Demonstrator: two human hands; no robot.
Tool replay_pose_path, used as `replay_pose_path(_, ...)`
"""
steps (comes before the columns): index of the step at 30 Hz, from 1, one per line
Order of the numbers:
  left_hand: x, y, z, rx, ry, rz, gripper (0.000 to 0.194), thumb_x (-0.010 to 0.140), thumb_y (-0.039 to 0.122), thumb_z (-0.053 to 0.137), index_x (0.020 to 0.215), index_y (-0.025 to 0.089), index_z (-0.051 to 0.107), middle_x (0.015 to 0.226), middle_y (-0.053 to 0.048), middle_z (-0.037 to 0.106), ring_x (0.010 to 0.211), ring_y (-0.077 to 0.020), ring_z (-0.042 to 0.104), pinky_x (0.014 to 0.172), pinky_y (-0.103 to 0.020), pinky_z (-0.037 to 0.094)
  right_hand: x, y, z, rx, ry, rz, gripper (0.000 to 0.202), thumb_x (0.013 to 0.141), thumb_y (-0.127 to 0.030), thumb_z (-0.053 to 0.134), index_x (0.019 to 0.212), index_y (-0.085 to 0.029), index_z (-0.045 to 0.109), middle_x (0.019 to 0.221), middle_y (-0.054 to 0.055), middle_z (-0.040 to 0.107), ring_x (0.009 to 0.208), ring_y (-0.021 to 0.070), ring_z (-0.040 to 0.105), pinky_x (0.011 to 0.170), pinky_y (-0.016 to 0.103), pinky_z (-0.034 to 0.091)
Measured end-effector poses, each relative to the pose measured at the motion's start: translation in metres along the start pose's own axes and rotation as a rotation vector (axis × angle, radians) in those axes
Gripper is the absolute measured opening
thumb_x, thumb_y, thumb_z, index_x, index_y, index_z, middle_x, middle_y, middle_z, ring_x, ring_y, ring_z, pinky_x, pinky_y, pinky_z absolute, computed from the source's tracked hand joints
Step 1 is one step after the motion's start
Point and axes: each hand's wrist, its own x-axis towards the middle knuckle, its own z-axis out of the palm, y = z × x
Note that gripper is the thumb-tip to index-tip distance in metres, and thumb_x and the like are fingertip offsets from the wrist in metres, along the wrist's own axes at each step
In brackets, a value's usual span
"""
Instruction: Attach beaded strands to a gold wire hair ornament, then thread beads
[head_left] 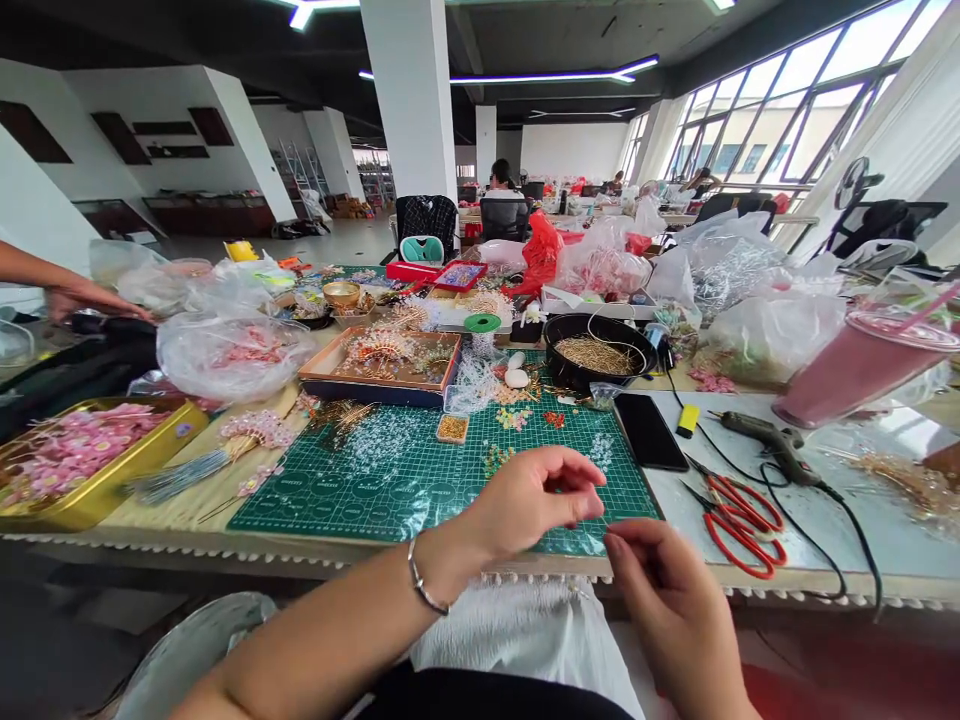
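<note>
My left hand [534,503], with a silver bracelet [426,580] at its wrist, is raised over the front edge of the green cutting mat [300,500]. Its thumb and fingers curl into a pinch. Close to the right, my right hand [667,595] pinches too, thumb against forefinger. A thin wire [604,521] shows faintly in the small gap between the fingertips; its full length cannot be made out. Behind them on the mat lie a small box of gold beads [452,429], scattered clear beads [382,443], red beads [554,419] and several pale flower pieces [514,418].
To the right are a phone [651,432], red-handled scissors [742,525], a glue gun [772,447] with cables and a pink drink cup [862,365]. A black bowl [596,350] and ornament tray [375,390] stand behind. Another person's hand [97,298] reaches in at left, near a gold flower tray [142,470].
</note>
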Motion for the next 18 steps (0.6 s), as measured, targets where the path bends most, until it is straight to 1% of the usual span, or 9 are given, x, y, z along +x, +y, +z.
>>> replay_pose_path(2,0.028,-0.015,-0.001,0.260,-0.003,0.005,0.024,0.091,0.028,0.050,0.109,0.016,0.059,0.090,-0.006,0.067,0.080,-0.0151,0.063,0.069,-0.028,0.051,0.000,0.002,-0.006,0.022,0.059,0.043,0.012,0.085,-0.033,0.055,0.081,-0.022,0.058,0.065,-0.002,0.053,0.056,0.0119,0.049,0.051,0.023,0.038)
replay_pose_path(3,0.044,-0.024,0.000,0.318,0.007,0.002,0.022,0.091,0.026,0.049,0.105,0.015,0.061,0.093,-0.007,0.067,0.084,-0.0168,0.063,0.075,-0.031,0.050,0.000,0.003,-0.009,0.032,0.078,0.056,0.011,0.085,-0.032,0.054,0.080,-0.022,0.057,0.066,-0.002,0.052,0.057,0.0120,0.048,0.052,0.023,0.038)
replay_pose_path(5,0.073,-0.043,0.005,0.444,-0.002,-0.004,0.015,0.089,0.018,0.051,0.088,0.013,0.065,0.094,-0.009,0.067,0.097,-0.0213,0.059,0.090,-0.040,0.045,0.000,0.003,-0.012,0.059,0.099,0.079,0.010,0.085,-0.030,0.052,0.081,-0.022,0.057,0.068,-0.002,0.051,0.059,0.0120,0.047,0.054,0.023,0.037)
replay_pose_path(7,0.094,-0.061,0.012,0.539,-0.049,-0.019,0.012,0.088,0.018,0.055,0.083,0.012,0.064,0.094,-0.008,0.065,0.099,-0.0215,0.058,0.093,-0.043,0.044,0.000,0.002,-0.012,0.093,0.107,0.108,0.010,0.084,-0.030,0.053,0.078,-0.022,0.057,0.068,-0.002,0.051,0.061,0.0119,0.047,0.056,0.022,0.038)
replay_pose_path(9,0.107,-0.074,0.018,0.593,-0.092,-0.036,0.013,0.089,0.025,0.058,0.087,0.013,0.063,0.099,-0.007,0.063,0.098,-0.0194,0.058,0.091,-0.042,0.046,0.001,0.004,-0.012,0.116,0.105,0.143,0.014,0.083,-0.033,0.056,0.074,-0.022,0.057,0.065,-0.003,0.050,0.060,0.0118,0.046,0.056,0.022,0.038)
replay_pose_path(11,0.113,-0.082,0.023,0.601,-0.117,-0.055,0.016,0.090,0.028,0.057,0.091,0.014,0.062,0.103,-0.006,0.062,0.098,-0.0182,0.058,0.090,-0.040,0.047,0.003,0.007,-0.013,0.102,0.083,0.158,0.021,0.082,-0.039,0.058,0.071,-0.021,0.056,0.062,-0.002,0.049,0.057,0.0119,0.046,0.053,0.021,0.038)
replay_pose_path(13,0.113,-0.082,0.023,0.565,-0.122,-0.080,0.014,0.089,0.027,0.058,0.089,0.013,0.062,0.102,-0.006,0.062,0.099,-0.0187,0.057,0.090,-0.040,0.047,0.006,0.012,-0.015,0.050,0.037,0.135,0.026,0.081,-0.044,0.059,0.068,-0.021,0.057,0.058,-0.002,0.050,0.053,0.0119,0.046,0.048,0.021,0.037)
replay_pose_path(16,0.102,-0.068,0.016,0.422,-0.077,-0.126,0.010,0.084,0.021,0.060,0.080,0.012,0.060,0.096,-0.007,0.061,0.098,-0.0194,0.055,0.084,-0.036,0.046,0.009,0.015,-0.018,-0.034,-0.034,0.079,0.029,0.080,-0.046,0.060,0.067,-0.020,0.057,0.054,-0.002,0.051,0.047,0.0122,0.046,0.041,0.022,0.035)
replay_pose_path(18,0.085,-0.053,0.010,0.264,-0.032,-0.157,0.011,0.083,0.021,0.057,0.078,0.012,0.059,0.092,-0.007,0.060,0.090,-0.0173,0.055,0.073,-0.029,0.046,0.008,0.012,-0.018,-0.070,-0.019,0.048,0.027,0.080,-0.044,0.060,0.067,-0.021,0.058,0.052,-0.002,0.051,0.045,0.0121,0.046,0.040,0.022,0.035)
